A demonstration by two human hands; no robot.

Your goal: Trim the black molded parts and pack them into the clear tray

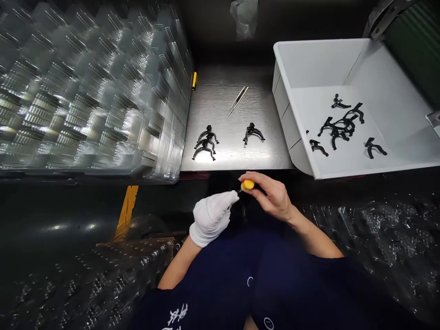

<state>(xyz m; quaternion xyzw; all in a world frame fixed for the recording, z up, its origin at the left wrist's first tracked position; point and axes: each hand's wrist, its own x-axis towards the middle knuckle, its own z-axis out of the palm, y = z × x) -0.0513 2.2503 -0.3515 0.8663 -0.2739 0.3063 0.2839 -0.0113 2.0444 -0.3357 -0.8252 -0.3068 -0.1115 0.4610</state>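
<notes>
My left hand (212,213), in a white glove, is closed in front of my body; whatever it grips is hidden by the fingers. Between the thumb and fingers of my bare right hand (273,195) is a tool with a yellow handle (248,185). Its short thin metal shaft reaches to the gloved fingertips, and its tip cannot be made out. Beyond my hands, a few curved black plastic parts (205,149) lie in a row on the metal table (233,156). More of these black parts (253,130) lie together to their right.
Stacked clear plastic trays (85,91) fill the left side. A white bin (295,119) at the right holds several black plastic parts (340,126). On the table lie a slim pen-like knife (238,100) and a yellow-and-black stick (194,81). Clear plastic trays (378,238) also sit low at right.
</notes>
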